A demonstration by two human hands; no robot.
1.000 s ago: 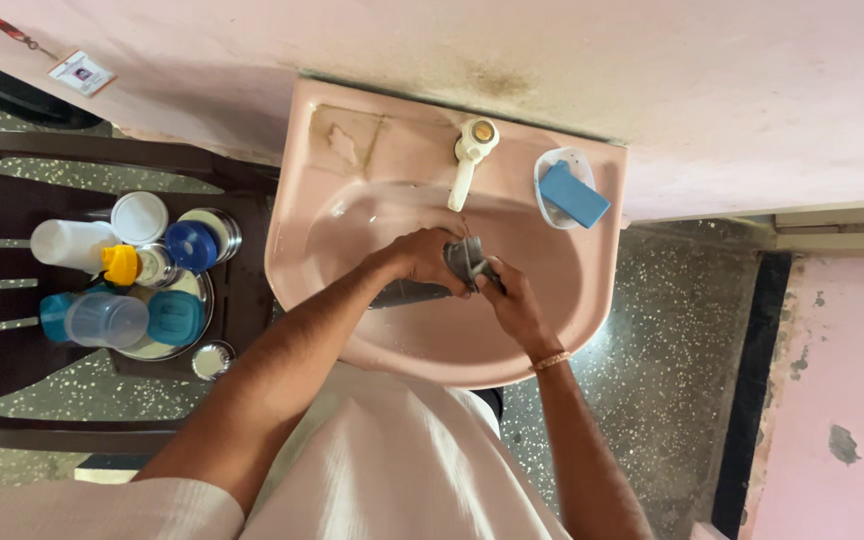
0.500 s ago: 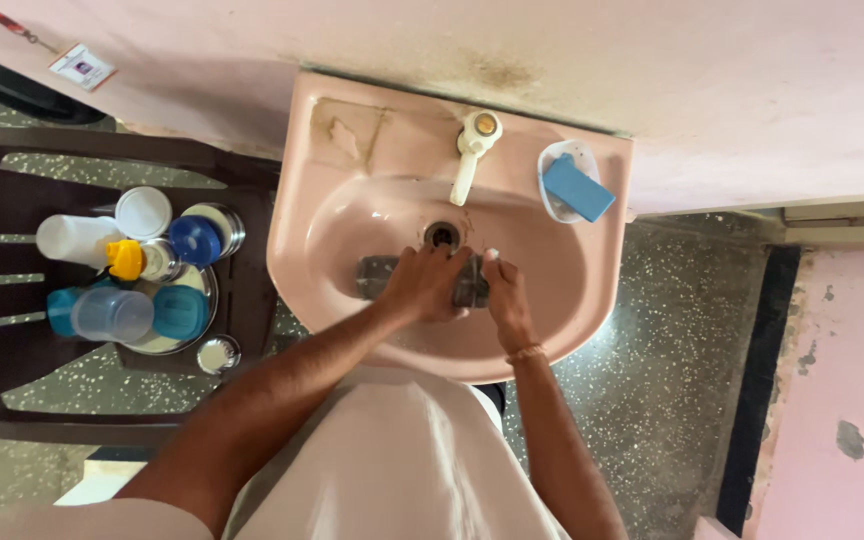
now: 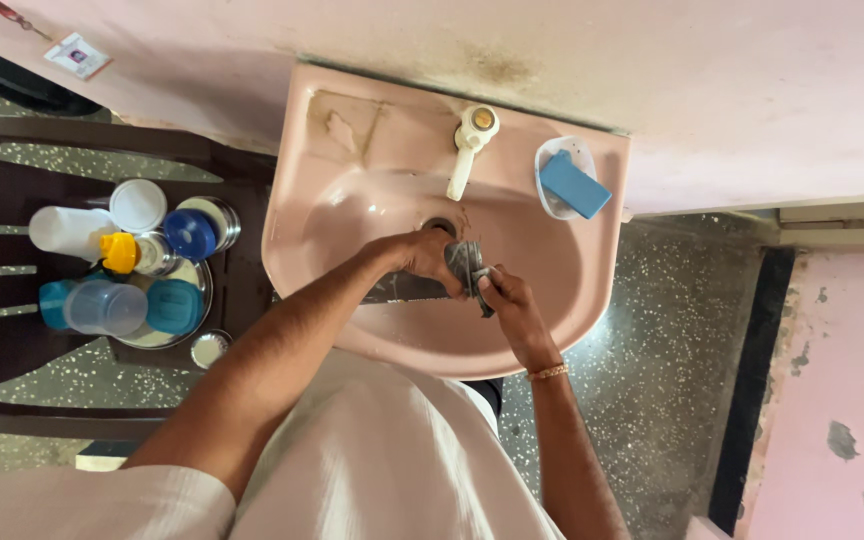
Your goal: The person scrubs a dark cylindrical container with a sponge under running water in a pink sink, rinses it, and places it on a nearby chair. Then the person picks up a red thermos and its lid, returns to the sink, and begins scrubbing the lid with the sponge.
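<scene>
Shifted slightly rightward since earlier, a grey metal object [image 3: 469,268] is gripped by left hand [image 3: 422,258] and right hand [image 3: 508,305] at frame centre, above the pink basin [image 3: 572,290]; its shape is mostly hidden.

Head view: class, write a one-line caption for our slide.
Both hands, left hand and right hand, hold a grey scrubbing pad over a pink sink, beside a chair of bottles.

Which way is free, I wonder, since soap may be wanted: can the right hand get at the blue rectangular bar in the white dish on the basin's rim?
Probably yes. The right hand grips a grey metal piece over the pink basin; nothing stands between it and the blue bar, though its fingers are occupied.
</scene>
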